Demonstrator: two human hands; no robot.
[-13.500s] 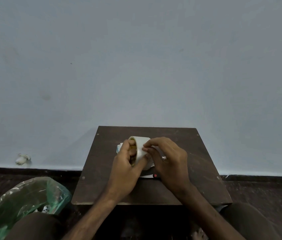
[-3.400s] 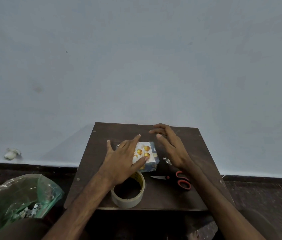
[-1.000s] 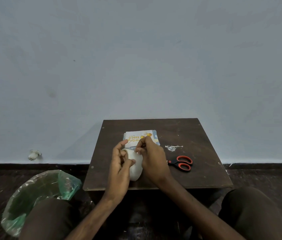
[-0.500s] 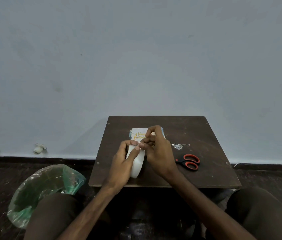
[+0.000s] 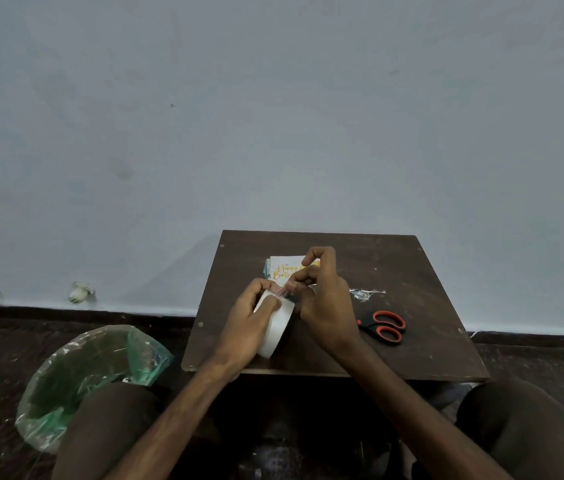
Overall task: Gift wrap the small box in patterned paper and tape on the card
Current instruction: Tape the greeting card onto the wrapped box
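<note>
The left hand (image 5: 251,327) grips the tape roll (image 5: 275,327) above the table (image 5: 429,348); the right hand (image 5: 325,306) pinches its loose end; the card (image 5: 284,268) lies just beyond those fingertips.

scissors (image 5: 382,326) at right, tape scrap (image 5: 363,294) beyond (crumpled), card (image 5: 284,266) at centre, far tabletop (image 5: 360,245) open

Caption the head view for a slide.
Left hand grips tape roll, right hand pinches its free end; birthday card behind, scissors beside.
</note>
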